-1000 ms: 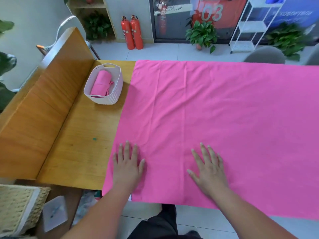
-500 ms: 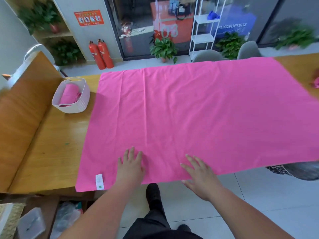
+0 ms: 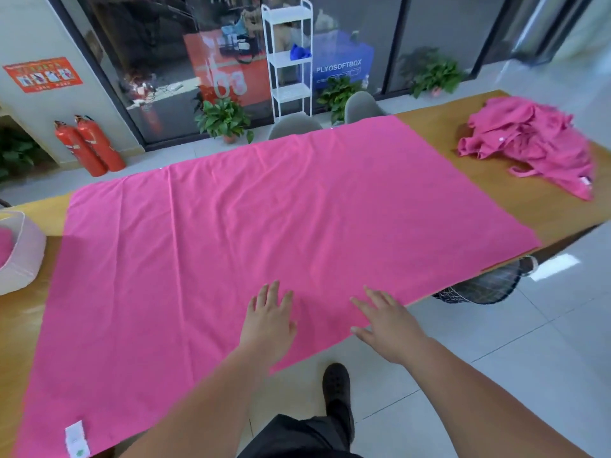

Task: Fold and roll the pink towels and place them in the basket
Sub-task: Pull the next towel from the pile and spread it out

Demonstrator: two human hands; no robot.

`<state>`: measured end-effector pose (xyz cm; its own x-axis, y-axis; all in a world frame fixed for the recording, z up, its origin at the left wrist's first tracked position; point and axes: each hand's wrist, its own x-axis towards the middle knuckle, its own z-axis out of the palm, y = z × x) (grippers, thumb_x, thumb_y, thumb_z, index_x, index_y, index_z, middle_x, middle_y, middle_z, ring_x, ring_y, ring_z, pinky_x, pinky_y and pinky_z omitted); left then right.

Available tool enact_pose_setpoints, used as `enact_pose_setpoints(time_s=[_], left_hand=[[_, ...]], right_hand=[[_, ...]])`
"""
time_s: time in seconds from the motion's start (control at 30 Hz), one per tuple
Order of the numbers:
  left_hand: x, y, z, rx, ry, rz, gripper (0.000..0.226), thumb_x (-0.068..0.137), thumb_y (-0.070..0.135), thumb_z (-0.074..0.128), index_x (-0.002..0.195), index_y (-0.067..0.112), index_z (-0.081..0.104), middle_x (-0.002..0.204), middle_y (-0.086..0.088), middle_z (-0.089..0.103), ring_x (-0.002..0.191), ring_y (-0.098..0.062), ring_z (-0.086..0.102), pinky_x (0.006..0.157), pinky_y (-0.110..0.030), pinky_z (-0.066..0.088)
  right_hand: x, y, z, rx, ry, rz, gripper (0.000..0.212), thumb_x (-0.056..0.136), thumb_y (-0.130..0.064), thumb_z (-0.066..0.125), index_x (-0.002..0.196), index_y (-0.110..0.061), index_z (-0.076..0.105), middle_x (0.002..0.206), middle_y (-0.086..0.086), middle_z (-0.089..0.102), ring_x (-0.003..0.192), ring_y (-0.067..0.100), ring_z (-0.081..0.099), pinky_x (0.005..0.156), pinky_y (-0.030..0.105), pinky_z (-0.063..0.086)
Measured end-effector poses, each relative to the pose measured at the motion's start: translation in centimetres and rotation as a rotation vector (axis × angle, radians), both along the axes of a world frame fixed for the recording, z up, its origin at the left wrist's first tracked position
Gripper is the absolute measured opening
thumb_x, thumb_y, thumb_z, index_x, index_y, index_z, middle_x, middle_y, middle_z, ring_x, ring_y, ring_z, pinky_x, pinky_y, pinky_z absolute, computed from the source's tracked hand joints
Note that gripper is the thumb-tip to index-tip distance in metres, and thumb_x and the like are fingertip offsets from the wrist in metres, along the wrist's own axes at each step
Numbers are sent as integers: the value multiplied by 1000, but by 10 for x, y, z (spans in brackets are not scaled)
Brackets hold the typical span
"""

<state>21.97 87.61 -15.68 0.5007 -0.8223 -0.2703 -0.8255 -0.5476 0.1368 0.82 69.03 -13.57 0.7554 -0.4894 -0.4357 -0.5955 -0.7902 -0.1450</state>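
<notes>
A large pink towel [image 3: 264,226] lies spread flat over the wooden table [image 3: 545,206], its near edge hanging past the table's front. My left hand [image 3: 269,320] rests flat on the towel near that edge, fingers straight. My right hand [image 3: 388,320] is spread open at the towel's front edge, fingertips on the cloth. A white basket [image 3: 23,256] stands at the far left, cut off by the frame, with a rolled pink towel [image 3: 5,246] inside. A heap of crumpled pink towels [image 3: 532,143] lies at the table's far right.
A white label [image 3: 76,439] sits on the towel's near left corner. A dark wire basket [image 3: 486,284] stands on the floor under the table's right end. Grey chairs [image 3: 294,125] are behind the table. My foot [image 3: 337,391] is on the tiled floor below.
The view has swung to the right, bringing the crumpled towel heap into sight and pushing the basket to the left edge. Both hands have slid right along the towel's front edge.
</notes>
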Motion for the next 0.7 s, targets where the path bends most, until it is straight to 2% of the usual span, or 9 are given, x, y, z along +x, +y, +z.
enact_pose_setpoints(time_s=[0.13,0.2,0.3,0.37,0.4,0.47,0.53,0.63,0.7], left_hand=[[-7,-76,0,-15,21,-95,69,106,42,47,166,26,17,175,-12,0,162,-35,2,131,-52,14],[-11,-115,-3,-8,29,-138,69,106,42,47,166,26,17,175,-12,0,162,-35,2,131,-51,14],[-21,-168,-9,-2,47,-184,68,107,43,46,167,25,17,175,-12,0,162,-35,2,131,-51,15],[-29,-202,-11,3,62,-219,69,108,44,44,167,24,16,175,-12,-1,162,-35,1,131,-52,15],[-33,-217,-10,8,71,-236,69,108,44,44,167,24,15,175,-12,-1,162,-35,1,131,-52,15],[-40,-247,-10,15,76,-281,69,108,43,43,167,23,13,175,-12,-2,162,-35,-1,131,-52,14],[-42,-265,-9,21,66,-316,69,109,44,42,167,23,13,175,-12,-1,162,-35,1,131,-52,14],[-45,-287,-11,21,26,-340,66,109,45,39,166,22,18,171,-8,18,157,-31,21,129,-50,19],[-48,-295,-11,24,-7,-322,62,108,46,38,164,21,25,161,-6,34,147,-30,34,126,-48,25]], right_hand=[[-15,-61,1,-34,103,-63,83,102,-71,37,168,-37,-1,175,5,-17,161,38,-5,128,55,16],[-25,-89,0,-37,232,-99,85,102,-73,34,167,-36,-7,175,11,-12,160,44,5,124,57,25],[-28,-126,8,-84,290,-114,75,105,-67,33,167,-30,12,160,13,40,136,38,51,101,46,48],[-24,-154,19,-137,238,-113,63,108,-61,33,158,-25,30,138,8,59,121,32,62,89,42,51],[-24,-167,22,-137,224,-120,61,108,-61,32,157,-24,33,142,8,55,126,33,58,91,43,51],[-30,-196,19,-101,248,-121,67,107,-64,34,163,-29,23,168,10,25,147,36,37,106,50,47],[-35,-213,15,-32,303,-148,74,104,-69,34,166,-35,12,175,7,6,154,39,24,114,55,42],[-42,-238,14,-73,303,-229,64,105,-68,31,157,-31,31,151,8,49,128,34,59,99,46,53],[-46,-254,16,-145,256,-226,55,107,-64,30,146,-27,42,128,4,62,112,31,66,89,42,55]])
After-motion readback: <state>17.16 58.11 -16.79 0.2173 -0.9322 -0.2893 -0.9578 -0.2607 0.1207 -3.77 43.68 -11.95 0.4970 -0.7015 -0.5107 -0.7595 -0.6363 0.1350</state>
